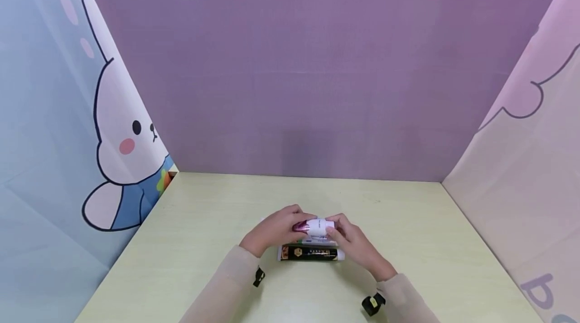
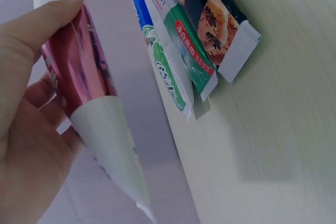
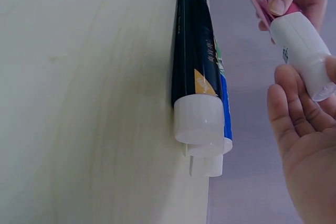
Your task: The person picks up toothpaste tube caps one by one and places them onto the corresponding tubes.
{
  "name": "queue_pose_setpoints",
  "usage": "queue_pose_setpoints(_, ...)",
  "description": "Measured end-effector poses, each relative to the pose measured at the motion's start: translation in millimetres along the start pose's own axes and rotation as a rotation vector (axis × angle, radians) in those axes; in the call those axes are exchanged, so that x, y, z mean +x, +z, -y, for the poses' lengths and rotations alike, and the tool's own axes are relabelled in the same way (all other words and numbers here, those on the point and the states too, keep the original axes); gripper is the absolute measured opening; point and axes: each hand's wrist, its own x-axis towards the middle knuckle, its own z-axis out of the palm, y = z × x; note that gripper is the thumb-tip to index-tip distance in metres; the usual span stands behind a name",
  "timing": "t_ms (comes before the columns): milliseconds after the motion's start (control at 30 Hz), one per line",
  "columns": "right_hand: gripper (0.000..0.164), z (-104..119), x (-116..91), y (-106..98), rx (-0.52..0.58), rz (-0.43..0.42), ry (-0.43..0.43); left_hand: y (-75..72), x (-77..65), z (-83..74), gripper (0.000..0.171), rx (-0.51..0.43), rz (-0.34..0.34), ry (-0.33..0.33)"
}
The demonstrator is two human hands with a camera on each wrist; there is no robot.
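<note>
A pink-and-white toothpaste tube (image 1: 318, 227) is held between both hands, above a row of other tubes. My left hand (image 1: 278, 230) grips its body, thumb over the pink part, and the flat white tail end (image 2: 113, 140) sticks out past the palm in the left wrist view. At the white cap end, my right hand (image 1: 356, 243) pinches the tube between thumb and fingers. Lying side by side just beneath are a black toothpaste tube (image 1: 312, 252) with a honeycomb picture, a green-and-white toothpaste tube (image 2: 190, 45) and a blue, green and white toothpaste tube (image 2: 157, 56).
The lying tubes have their white caps (image 3: 197, 119) toward the right. They rest on a pale wooden table (image 1: 204, 202). A purple cloth backdrop (image 1: 317, 76) closes off the far side, with a cartoon-printed cloth (image 1: 50, 137) at left and a pale one (image 1: 534, 187) at right.
</note>
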Motion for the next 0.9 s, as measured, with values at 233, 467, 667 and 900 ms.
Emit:
queue_pose_setpoints(233,0.02,0,-1,-1,-0.053,-0.062,-0.024,-5.9,-6.1,-1.8,0.052,-0.024,-0.037,-0.062)
queue_pose_setpoints(467,0.019,-1,-3,-3,-0.085,-0.083,-0.063,-13.1,-17.4,6.6,0.057,-0.021,-0.03,-0.126)
queue_pose_setpoints(667,0.02,0,-6,-6,-0.057,-0.109,-0.004,-19.1,-31.8,21.9,0.066,-0.034,-0.024,-0.232)
queue_pose_setpoints(900,0.019,-2,-7,-8,-0.04,-0.143,0.009,-24.2,-44.2,36.1,0.069,-0.207,-0.038,-0.303)
